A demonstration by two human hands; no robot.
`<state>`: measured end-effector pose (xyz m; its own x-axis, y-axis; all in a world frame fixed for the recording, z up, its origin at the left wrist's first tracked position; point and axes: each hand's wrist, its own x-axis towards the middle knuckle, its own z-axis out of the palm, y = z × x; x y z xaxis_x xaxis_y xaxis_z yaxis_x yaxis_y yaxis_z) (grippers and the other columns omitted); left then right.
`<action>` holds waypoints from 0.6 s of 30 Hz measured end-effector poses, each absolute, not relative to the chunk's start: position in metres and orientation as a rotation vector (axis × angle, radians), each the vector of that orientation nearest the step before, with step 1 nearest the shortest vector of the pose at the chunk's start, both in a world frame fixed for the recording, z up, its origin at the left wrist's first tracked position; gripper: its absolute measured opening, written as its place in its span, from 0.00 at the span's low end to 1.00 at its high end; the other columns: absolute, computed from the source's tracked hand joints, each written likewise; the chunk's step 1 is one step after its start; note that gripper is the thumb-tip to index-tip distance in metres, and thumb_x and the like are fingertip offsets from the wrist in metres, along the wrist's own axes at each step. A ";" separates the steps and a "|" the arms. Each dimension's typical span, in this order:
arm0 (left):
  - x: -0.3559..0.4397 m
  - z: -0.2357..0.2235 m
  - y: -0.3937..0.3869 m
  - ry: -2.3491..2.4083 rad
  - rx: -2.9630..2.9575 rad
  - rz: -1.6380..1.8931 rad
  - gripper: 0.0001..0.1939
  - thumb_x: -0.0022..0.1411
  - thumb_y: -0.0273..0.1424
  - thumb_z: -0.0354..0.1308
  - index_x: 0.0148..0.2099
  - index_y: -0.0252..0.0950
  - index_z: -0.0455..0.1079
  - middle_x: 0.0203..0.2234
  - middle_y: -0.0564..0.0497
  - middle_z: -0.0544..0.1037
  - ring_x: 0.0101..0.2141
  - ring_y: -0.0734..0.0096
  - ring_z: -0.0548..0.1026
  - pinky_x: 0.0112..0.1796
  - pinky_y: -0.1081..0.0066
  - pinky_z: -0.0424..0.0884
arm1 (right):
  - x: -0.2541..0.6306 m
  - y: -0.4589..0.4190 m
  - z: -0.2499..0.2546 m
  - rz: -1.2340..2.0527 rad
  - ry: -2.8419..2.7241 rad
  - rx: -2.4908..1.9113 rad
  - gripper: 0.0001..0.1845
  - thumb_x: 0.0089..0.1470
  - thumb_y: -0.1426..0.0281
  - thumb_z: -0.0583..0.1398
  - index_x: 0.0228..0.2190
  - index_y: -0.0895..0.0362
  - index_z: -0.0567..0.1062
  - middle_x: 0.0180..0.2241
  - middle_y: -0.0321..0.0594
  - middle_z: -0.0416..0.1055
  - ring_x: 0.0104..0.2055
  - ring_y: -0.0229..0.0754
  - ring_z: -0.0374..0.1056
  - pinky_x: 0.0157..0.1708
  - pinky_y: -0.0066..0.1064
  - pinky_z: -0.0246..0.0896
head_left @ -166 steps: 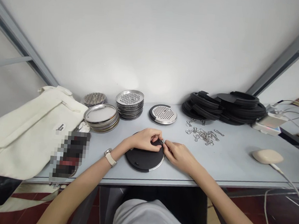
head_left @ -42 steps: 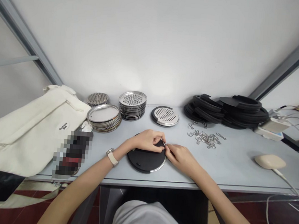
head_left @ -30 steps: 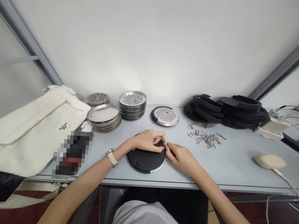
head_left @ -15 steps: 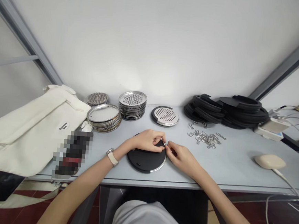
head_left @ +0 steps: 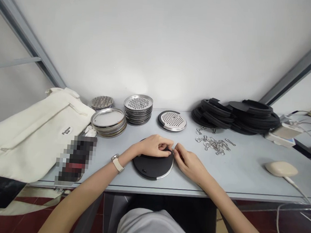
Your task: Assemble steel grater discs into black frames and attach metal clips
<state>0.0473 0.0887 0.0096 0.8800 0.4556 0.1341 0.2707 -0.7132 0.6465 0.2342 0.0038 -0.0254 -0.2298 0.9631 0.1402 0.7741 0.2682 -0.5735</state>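
Note:
A round black disc (head_left: pixel 154 167) with a silvery metal edge along its right side lies flat near the front of the table. My left hand (head_left: pixel 155 146) rests over its far part, thumb and index finger pinched together at the rim. Just to the right, my right hand (head_left: pixel 188 161) pinches at the same spot, fingertips almost touching the left ones. Between them shows a bit of a small metal clip (head_left: pixel 172 151), mostly hidden by fingers. Similar wire clips (head_left: pixel 217 145) lie in a loose pile to the right.
Behind the hands sits a round grater in a black holder (head_left: pixel 173 120). Stacked metal grater discs (head_left: pixel 138 109) and plain metal discs (head_left: pixel 108 121) stand left, beside a cream bag (head_left: pixel 38 136). Black round parts (head_left: pixel 252 117) are heaped back right; a beige corded device (head_left: pixel 281 168) lies right.
My right fingertips have moved slightly up and closer to the left ones. Less of the metal clip shows between them. The disc stays in place.

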 end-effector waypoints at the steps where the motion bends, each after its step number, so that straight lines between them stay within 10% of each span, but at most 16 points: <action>1: 0.047 0.009 0.089 0.521 2.400 0.386 0.08 0.55 0.30 0.55 0.27 0.35 0.60 0.18 0.60 0.59 0.21 0.80 0.57 0.26 0.76 0.53 | 0.234 0.004 -0.026 0.542 -2.067 -1.558 0.09 0.63 0.63 0.44 0.32 0.51 0.56 0.21 0.31 0.62 0.21 0.40 0.61 0.25 0.28 0.50; 18: 0.046 0.004 0.090 0.531 2.363 0.437 0.02 0.54 0.25 0.53 0.31 0.36 0.62 0.18 0.60 0.61 0.21 0.80 0.59 0.25 0.77 0.56 | 0.233 0.004 -0.024 0.437 -2.175 -1.547 0.15 0.64 0.65 0.43 0.49 0.52 0.61 0.22 0.35 0.66 0.23 0.44 0.67 0.26 0.28 0.54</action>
<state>0.0465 0.0904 0.0044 0.8612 0.4800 0.1670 0.2566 -0.6942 0.6725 0.2331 0.0042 -0.0238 -0.2824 0.9451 0.1646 0.8083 0.3268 -0.4898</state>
